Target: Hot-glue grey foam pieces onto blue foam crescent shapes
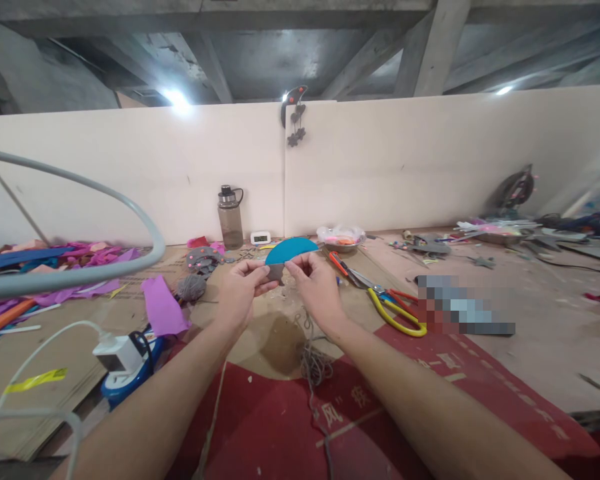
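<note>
My left hand (244,288) and my right hand (314,280) meet over the middle of the table, both pinching a small grey piece (276,272) between thumb and fingers. A blue half-round sheet (290,250) lies just behind my fingertips. Grey yarn (314,363) trails from under my right hand down across a red cloth (430,373). Both forearms reach in from the bottom edge.
Yellow-handled scissors (395,313) and red-handled pliers lie right of my hands. A purple paper piece (163,307), a grey yarn ball (191,288), a water bottle (230,217), a white charger on a blue reel (125,363) and a grey tube (105,267) are at left. Craft clutter fills the far right.
</note>
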`<state>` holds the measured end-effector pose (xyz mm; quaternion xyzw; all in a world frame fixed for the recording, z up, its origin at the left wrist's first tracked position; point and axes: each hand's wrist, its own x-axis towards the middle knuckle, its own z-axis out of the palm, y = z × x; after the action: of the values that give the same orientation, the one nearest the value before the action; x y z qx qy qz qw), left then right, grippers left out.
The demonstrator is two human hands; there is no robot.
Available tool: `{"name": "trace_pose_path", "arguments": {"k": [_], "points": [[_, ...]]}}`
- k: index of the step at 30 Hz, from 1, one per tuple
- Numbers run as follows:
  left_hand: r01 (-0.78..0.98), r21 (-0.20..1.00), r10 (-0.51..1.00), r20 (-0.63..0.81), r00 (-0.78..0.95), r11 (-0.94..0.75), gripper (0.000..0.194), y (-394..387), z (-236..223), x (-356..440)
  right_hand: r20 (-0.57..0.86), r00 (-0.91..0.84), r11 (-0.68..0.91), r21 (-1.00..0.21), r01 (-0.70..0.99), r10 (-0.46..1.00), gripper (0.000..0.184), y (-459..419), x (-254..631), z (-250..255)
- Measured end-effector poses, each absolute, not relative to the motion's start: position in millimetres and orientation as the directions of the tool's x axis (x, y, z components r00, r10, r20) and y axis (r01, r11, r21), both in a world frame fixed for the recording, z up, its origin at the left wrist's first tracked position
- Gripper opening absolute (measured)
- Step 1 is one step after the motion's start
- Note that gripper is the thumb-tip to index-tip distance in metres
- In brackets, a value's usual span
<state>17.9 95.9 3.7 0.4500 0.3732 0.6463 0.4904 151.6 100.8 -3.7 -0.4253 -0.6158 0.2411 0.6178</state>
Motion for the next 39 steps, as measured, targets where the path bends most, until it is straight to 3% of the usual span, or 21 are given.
{"name": "trace_pose_path", "arguments": {"k": [6, 15, 24, 28, 31, 34, 39], "points": [[-0.368, 0.911, 0.983, 0.177, -0.058, -0.185, 0.019, 96, 4, 17, 0.511, 0.048, 0.505, -0.858, 0.096, 0.858, 0.021, 108, 155, -7], [-0.446, 0.891, 0.988, 0.131, 0.081, -0.082, 0.013, 101, 2, 14, 0.337, -0.089, 0.309, -0.922, -0.233, 0.937, 0.029, 109, 160, -8], [-0.363, 0.925, 0.966, 0.188, 0.179, -0.113, 0.016, 100, 4, 13, 0.372, -0.105, 0.348, -0.917, -0.195, 0.922, 0.028, 106, 164, -6], [-0.338, 0.938, 0.944, 0.177, 0.277, -0.077, 0.020, 103, 3, 10, 0.457, -0.116, 0.453, -0.890, -0.063, 0.882, 0.027, 102, 167, -3], [-0.263, 0.956, 0.960, 0.184, 0.210, -0.126, 0.023, 103, 1, 11, 0.596, -0.035, 0.589, -0.780, 0.213, 0.802, 0.021, 99, 169, -3], [-0.145, 0.979, 0.984, 0.155, 0.090, -0.141, 0.028, 102, -3, 13, 0.763, -0.003, 0.654, -0.552, 0.518, 0.646, 0.014, 100, 169, -6], [-0.238, 0.960, 0.968, -0.090, 0.234, 0.147, 0.045, 102, -3, 13, 0.851, -0.294, 0.636, -0.060, 0.770, 0.435, 0.018, 103, 173, -12]]}}
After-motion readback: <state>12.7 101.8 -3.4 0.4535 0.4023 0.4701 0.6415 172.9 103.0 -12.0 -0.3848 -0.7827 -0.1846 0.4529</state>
